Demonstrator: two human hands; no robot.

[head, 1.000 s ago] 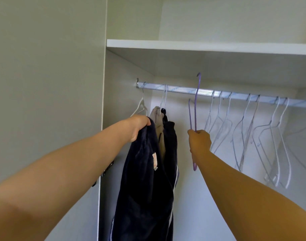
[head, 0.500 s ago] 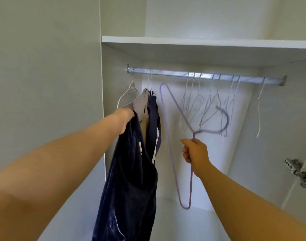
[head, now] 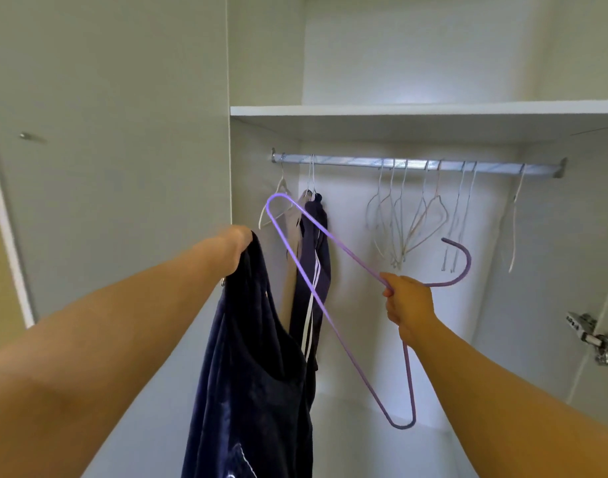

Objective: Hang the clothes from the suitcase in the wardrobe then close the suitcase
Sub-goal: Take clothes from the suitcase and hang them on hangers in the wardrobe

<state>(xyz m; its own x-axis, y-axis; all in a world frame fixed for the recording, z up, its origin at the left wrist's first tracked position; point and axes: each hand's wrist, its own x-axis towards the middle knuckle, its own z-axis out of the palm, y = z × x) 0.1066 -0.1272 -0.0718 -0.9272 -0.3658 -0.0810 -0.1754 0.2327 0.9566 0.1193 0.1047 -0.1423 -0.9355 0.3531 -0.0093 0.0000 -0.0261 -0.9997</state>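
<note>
Lifted off the rail (head: 347,162), the purple hanger (head: 468,263) now tilts below it, its neck gripped by the right hand (head: 407,305). The left hand (head: 239,248) clutches a navy garment (head: 254,374), not yet hung. The wardrobe (head: 433,110) holds hung clothes (head: 314,257) at the rail's left end and spare hangers (head: 399,219); the suitcase is unseen.

Reaches forward and up with both bare arms. Grips the top of a dark garment (head: 254,357) in the left hand (head: 239,248). Clasps a purple hanger (head: 469,262) by its neck in the right hand (head: 407,307), lower than the left.
</note>
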